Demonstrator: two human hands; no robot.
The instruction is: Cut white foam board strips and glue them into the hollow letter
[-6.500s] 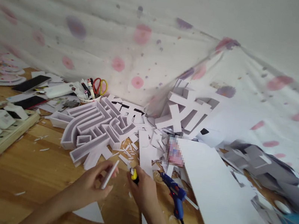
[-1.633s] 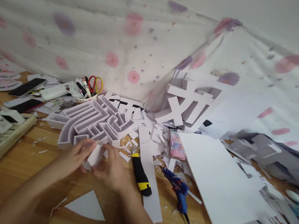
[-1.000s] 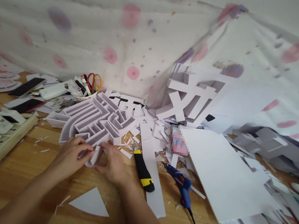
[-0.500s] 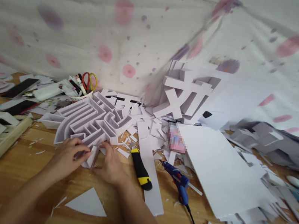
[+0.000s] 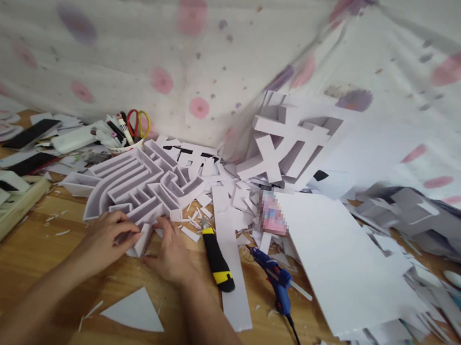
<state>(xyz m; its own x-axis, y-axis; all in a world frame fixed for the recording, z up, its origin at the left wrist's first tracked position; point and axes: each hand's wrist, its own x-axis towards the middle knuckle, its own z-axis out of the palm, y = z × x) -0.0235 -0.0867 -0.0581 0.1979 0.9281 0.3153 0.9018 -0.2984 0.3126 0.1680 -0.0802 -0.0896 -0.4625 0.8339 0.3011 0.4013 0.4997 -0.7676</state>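
A hollow white character (image 5: 123, 185), built of thin upright strips on edge, lies on the wooden table before me. At its near end, my left hand (image 5: 108, 238) has thumb and fingers curled together against a short upright white wall (image 5: 141, 240). My right hand (image 5: 169, 250) grips the same end from the other side, its fingers bent round the edge and thumb low near the tabletop. Fingertips partly hide the contact. Right of my hands lies a black and yellow utility knife (image 5: 216, 261), then a blue glue gun (image 5: 275, 276) with a black cord.
A flat white board (image 5: 342, 266) covers the right side. Behind it stands another white character (image 5: 287, 146). White offcuts lie around, including a triangular piece (image 5: 136, 309) close to me. Scissors (image 5: 137, 123) stand in a holder at back left; a power strip (image 5: 7, 225) lies left.
Both hands keep nearly the same hold on the near end of the character. The view has shifted very slightly; nothing else has visibly moved.
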